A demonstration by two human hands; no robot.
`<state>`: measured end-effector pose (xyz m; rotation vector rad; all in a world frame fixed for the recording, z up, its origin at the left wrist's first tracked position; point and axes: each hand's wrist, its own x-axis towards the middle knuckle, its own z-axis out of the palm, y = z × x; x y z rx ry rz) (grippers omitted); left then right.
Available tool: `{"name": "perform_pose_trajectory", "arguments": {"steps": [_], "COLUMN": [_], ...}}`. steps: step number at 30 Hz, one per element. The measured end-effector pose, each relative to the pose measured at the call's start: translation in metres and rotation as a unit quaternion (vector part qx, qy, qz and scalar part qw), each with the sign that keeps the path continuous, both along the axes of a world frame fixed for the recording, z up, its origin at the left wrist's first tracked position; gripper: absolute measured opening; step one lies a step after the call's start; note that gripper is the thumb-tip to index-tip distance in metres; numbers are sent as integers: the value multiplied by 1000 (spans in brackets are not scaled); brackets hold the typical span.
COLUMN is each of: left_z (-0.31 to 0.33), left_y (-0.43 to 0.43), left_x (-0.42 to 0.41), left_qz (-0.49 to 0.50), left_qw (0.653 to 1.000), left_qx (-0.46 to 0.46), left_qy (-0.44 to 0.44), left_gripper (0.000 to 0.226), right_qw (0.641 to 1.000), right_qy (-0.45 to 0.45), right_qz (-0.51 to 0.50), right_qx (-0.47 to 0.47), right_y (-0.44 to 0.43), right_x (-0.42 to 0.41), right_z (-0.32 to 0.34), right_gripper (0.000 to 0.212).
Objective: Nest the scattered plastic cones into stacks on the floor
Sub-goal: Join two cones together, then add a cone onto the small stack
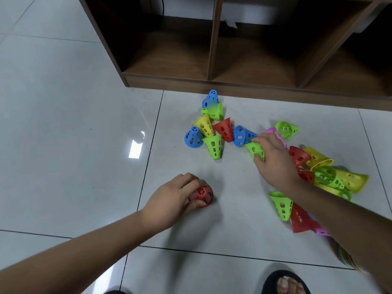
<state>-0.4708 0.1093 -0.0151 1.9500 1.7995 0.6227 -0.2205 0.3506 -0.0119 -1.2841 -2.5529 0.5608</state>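
Small perforated plastic cones in red, green, blue, yellow and pink lie scattered on the white tiled floor. My left hand (172, 199) grips a red cone (201, 195) that stands upright on the floor, narrow end up. My right hand (273, 159) closes around a green cone (255, 150) lying beside a blue cone (242, 135). A cluster of several cones (209, 128) sits further back. Another heap of cones (324, 172) lies to the right, partly hidden under my right forearm.
A brown wooden shelf unit (212, 80) with open compartments stands on the floor just behind the cones. My foot in a black sandal (284, 283) shows at the bottom edge. Bare tiles stretch to the left.
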Motion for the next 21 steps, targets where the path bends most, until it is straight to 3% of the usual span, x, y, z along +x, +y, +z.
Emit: {"name": "perform_pose_trajectory", "arguments": {"steps": [6,11,16,21], "left_z": [2,17,14,6], "left_y": [32,50,98,129], "left_x": [-10,-24,-50,-69], "left_qz": [-40,-35,67,87], "left_qw": [999,998,998,995], "left_qx": [-10,-25,22,7], "left_qy": [12,-40,-8,52], "left_gripper": [51,54,39,56], "right_qw": [997,994,994,991], "right_qy": [-75,-96,-72,21], "right_qz": [19,38,79,75], "right_qx": [1,25,12,-108], "right_y": [24,16,2,-20], "right_x": [-2,1,6,6], "right_z": [-4,-6,-6,20], "right_gripper": [49,41,20,11]}}
